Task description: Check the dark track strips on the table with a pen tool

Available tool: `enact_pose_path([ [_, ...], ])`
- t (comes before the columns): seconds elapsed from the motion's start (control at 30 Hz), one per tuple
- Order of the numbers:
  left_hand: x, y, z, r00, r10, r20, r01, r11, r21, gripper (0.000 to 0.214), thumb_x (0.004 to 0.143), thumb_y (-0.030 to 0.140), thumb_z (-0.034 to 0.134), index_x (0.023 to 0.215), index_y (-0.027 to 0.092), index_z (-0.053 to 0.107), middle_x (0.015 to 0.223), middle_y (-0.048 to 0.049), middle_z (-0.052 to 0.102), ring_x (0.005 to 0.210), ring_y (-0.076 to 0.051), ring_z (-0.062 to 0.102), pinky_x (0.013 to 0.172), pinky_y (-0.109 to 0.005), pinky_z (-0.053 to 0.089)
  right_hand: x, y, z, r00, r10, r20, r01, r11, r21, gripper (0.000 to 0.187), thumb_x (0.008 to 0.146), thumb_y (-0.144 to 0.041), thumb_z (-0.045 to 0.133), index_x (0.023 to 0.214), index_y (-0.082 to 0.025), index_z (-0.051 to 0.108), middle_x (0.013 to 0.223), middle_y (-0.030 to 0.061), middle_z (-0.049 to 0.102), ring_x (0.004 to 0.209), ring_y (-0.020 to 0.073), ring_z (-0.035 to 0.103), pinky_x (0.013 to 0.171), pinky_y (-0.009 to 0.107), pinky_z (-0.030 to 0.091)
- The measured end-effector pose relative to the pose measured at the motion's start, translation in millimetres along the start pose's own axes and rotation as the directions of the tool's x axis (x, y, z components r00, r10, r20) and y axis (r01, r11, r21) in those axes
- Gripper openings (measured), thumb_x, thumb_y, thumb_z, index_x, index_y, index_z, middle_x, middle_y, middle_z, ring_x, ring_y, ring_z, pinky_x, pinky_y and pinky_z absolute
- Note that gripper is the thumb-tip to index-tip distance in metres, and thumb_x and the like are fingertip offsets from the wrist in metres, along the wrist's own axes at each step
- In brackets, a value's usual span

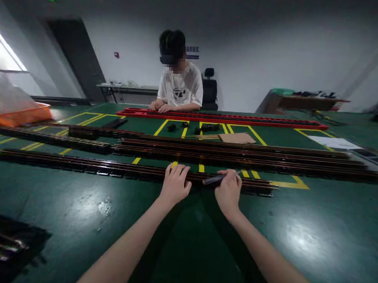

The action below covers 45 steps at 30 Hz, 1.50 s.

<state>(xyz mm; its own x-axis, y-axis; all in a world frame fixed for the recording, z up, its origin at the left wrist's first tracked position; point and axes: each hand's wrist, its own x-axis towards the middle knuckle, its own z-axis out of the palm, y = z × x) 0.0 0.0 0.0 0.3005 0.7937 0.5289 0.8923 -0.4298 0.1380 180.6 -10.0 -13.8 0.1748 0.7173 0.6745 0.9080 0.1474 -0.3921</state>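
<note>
On the nearest rail (112,168) — left hand (175,183) flat, pinning it, right hand (228,189) gripping a slim tool (214,179); if that rail skids, the tip could slip.

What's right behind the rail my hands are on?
More long dark rails in parallel rows. The left hand and the right hand, holding a pen-like tool, hide part of the near rail.
</note>
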Motion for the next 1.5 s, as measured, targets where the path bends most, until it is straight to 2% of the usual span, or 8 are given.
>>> enact_pose_path([
  [0.13, -1, 3, 0.2, 0.998, -0.059, -0.021, 0.06, 0.998, 0.019, 0.036, 0.077, 0.025, 0.046, 0.109, 0.017, 0.06, 0.109, -0.0101, 0.064, 0.109, -0.026, 0.053, 0.106, -0.049, 0.023, 2, 8, -4, 0.999, 0.013, -0.052, -0.011, 1.0, 0.026, 0.038, 0.054, -0.004, 0.042, 0.088, -0.02, 0.036, 0.087, 0.0082, 0.06, 0.087, 0.0253, 0.057, 0.091, 0.044, 0.034],
  [0.33, 1, 3, -1.5, 0.996, -0.084, 0.007, 0.084, 0.996, 0.022, 0.033, 0.077, 0.027, 0.047, 0.103, 0.016, 0.062, 0.105, -0.0103, 0.065, 0.104, -0.026, 0.055, 0.103, -0.049, 0.028, 0, -1, -5, 0.979, -0.201, 0.035, 0.197, 0.976, 0.093, 0.032, 0.061, -0.006, 0.044, 0.09, -0.019, 0.037, 0.091, 0.0103, 0.06, 0.088, 0.0243, 0.058, 0.089, 0.04, 0.037],
  [0.73, 0, -1, 2.1, 0.999, -0.039, 0.035, 0.04, 0.998, -0.038, 0.041, 0.08, 0.023, 0.043, 0.118, 0.015, 0.054, 0.118, -0.0114, 0.059, 0.115, -0.025, 0.049, 0.108, -0.048, 0.023, 3, 9, -6, 0.999, -0.013, -0.035, 0.012, 0.999, -0.03, 0.036, 0.059, -0.002, 0.041, 0.089, -0.02, 0.033, 0.084, 0.0072, 0.06, 0.083, 0.024, 0.058, 0.088, 0.043, 0.035],
  [0.87, -1, -2, 4.9, 0.994, -0.105, -0.006, 0.105, 0.994, -0.003, 0.038, 0.081, 0.024, 0.043, 0.115, 0.014, 0.056, 0.114, -0.0111, 0.062, 0.112, -0.025, 0.052, 0.107, -0.049, 0.025, 4, 15, -8, 0.997, -0.055, -0.06, 0.059, 0.996, 0.061, 0.035, 0.059, -0.005, 0.042, 0.09, -0.019, 0.035, 0.086, 0.0088, 0.059, 0.082, 0.0237, 0.058, 0.087, 0.043, 0.037],
  [0.97, -1, -3, 5.4, 0.988, -0.148, -0.035, 0.149, 0.989, 0.016, 0.036, 0.081, 0.024, 0.044, 0.112, 0.015, 0.059, 0.111, -0.0109, 0.063, 0.11, -0.026, 0.053, 0.106, -0.05, 0.026, 4, 14, -7, 0.992, -0.129, -0.016, 0.13, 0.983, 0.129, 0.029, 0.064, -0.011, 0.045, 0.09, -0.019, 0.036, 0.088, 0.0096, 0.059, 0.084, 0.0241, 0.058, 0.087, 0.042, 0.037],
  [1.1, -1, -4, 6.2, 0.98, -0.187, -0.064, 0.189, 0.982, 0.021, 0.032, 0.08, 0.026, 0.045, 0.106, 0.018, 0.061, 0.108, -0.0102, 0.064, 0.109, -0.026, 0.052, 0.105, -0.052, 0.026, 4, 9, -5, 0.977, -0.199, 0.079, 0.195, 0.979, 0.05, 0.031, 0.062, -0.014, 0.049, 0.091, -0.019, 0.038, 0.09, 0.0104, 0.06, 0.087, 0.0261, 0.059, 0.088, 0.042, 0.036],
  [1.23, -1, -5, 5.3, 0.981, -0.187, -0.043, 0.188, 0.982, 0.012, 0.031, 0.08, 0.028, 0.045, 0.105, 0.019, 0.062, 0.107, -0.0099, 0.063, 0.109, -0.027, 0.051, 0.105, -0.053, 0.026, 3, 3, -5, 0.984, -0.148, 0.103, 0.151, 0.988, -0.021, 0.031, 0.062, -0.011, 0.048, 0.091, -0.019, 0.037, 0.087, 0.0092, 0.061, 0.085, 0.0255, 0.059, 0.089, 0.041, 0.034],
  [1.5, 1, 1, -4.0, 0.997, 0.001, 0.08, 0.003, 0.999, -0.049, 0.039, 0.081, 0.031, 0.045, 0.116, 0.018, 0.055, 0.117, -0.0098, 0.059, 0.117, -0.025, 0.047, 0.109, -0.048, 0.023, 2, 7, -7, 1.0, -0.003, -0.016, 0.002, 0.996, -0.095, 0.035, 0.058, -0.004, 0.043, 0.089, -0.019, 0.035, 0.086, 0.0071, 0.06, 0.086, 0.0251, 0.057, 0.093, 0.045, 0.031],
])
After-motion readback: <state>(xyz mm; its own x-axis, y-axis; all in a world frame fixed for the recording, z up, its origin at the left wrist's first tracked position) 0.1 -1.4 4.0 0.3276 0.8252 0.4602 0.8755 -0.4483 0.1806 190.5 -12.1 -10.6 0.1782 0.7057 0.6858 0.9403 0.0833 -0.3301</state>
